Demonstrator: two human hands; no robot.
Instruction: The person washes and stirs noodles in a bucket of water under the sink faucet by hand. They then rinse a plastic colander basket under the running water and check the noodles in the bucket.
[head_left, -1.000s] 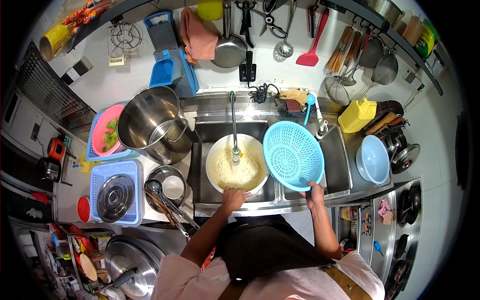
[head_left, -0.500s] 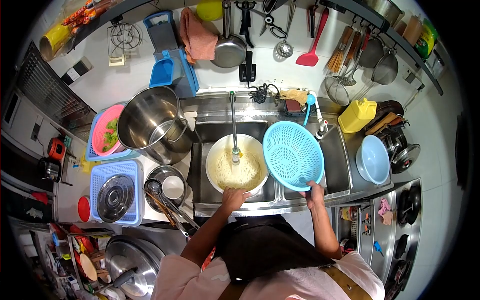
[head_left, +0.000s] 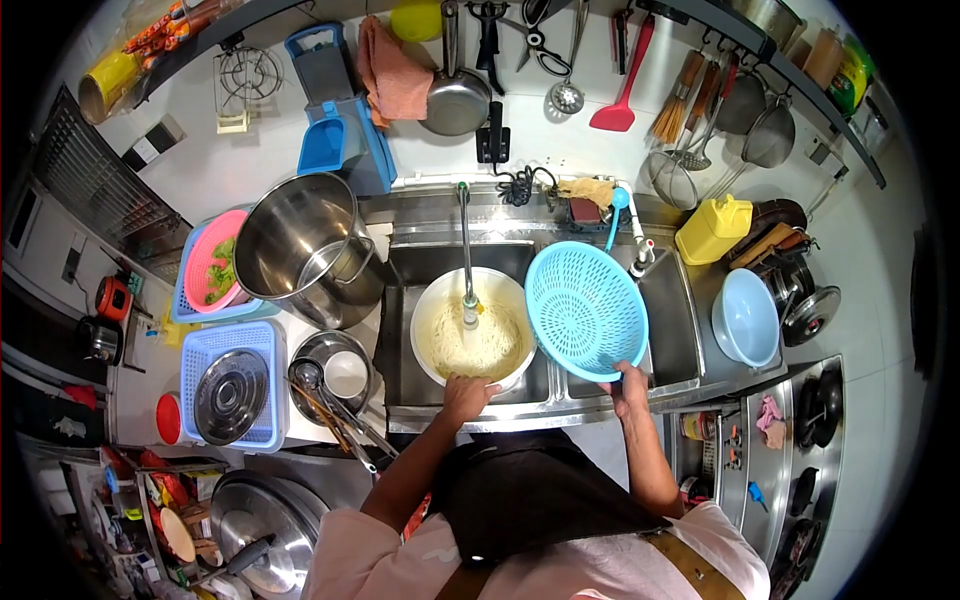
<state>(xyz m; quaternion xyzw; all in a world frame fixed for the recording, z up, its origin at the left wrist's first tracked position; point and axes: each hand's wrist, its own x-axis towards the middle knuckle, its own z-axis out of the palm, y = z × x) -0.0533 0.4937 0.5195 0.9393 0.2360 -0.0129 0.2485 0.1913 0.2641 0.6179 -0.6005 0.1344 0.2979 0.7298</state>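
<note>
Two near rims are contacted: the right hand (head_left: 629, 388) grasps the blue colander (head_left: 585, 310), long axis running near-far, just right of the white basin (head_left: 424, 322) on which the left hand (head_left: 468, 399) rests, finger closure indeterminable.

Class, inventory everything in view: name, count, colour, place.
Colander: 1, light blue, over right sink
Large basin: 1, white, in left sink
Noodle-like strands: uncountable, cream, in large basin
Long-necked faucet: 1, silver, above large basin
Stockpot: 1, silver, beside left sink
Leafy greens: uncountable, green, in pink basket
Jug: 1, yellow, beside right sink
Spatula: 1, red, hung on wall
Elsewhere: too crowded to count reliably
Left hand: 1, bare, on large basin's rim
Right hand: 1, bare, on colander's rim
</note>
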